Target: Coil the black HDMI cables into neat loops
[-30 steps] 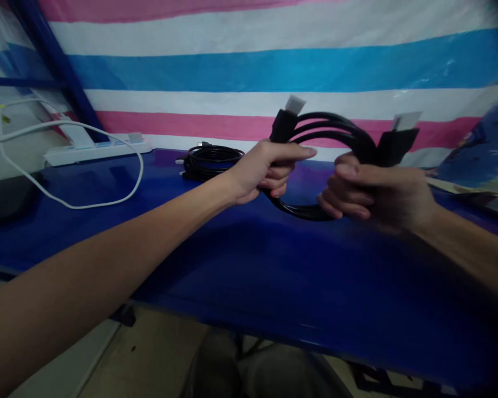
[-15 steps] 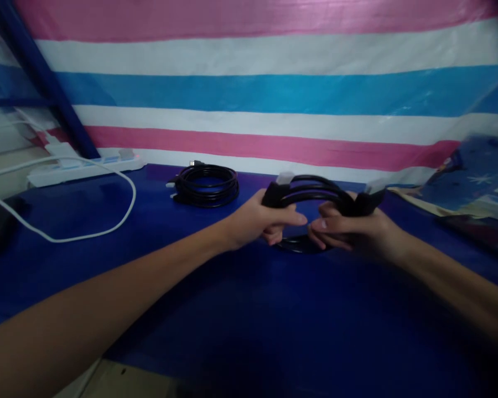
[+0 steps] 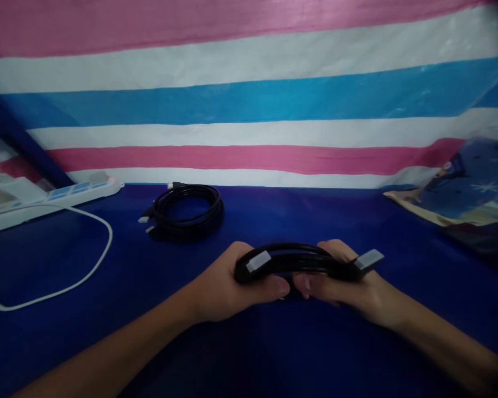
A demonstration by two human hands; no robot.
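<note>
Between my hands is a coiled black cable [image 3: 295,262], held up off the blue table. My left hand [image 3: 228,284] grips the left side of the coil, thumb along its near side. One plug with a pale cover [image 3: 258,260] sticks out above that thumb. On the other side my right hand [image 3: 352,282] is closed around the coil, its thumb pointing inward toward my left thumb. A second pale-covered plug [image 3: 369,258] juts out to the right above it. The underside of the coil is mostly hidden by my fingers.
Another coil of black cable [image 3: 188,210] lies farther back on the blue table [image 3: 274,354]. To its left are a white power strip [image 3: 78,190] and a looping white cord [image 3: 105,251]. A blue patterned package [image 3: 473,177] is at the right. A striped sheet [image 3: 249,102] hangs behind.
Both hands and the coil sit lower and nearer in view. The coil has tilted so it shows more edge-on. The camera view has shifted, moving the other coil left and down.
</note>
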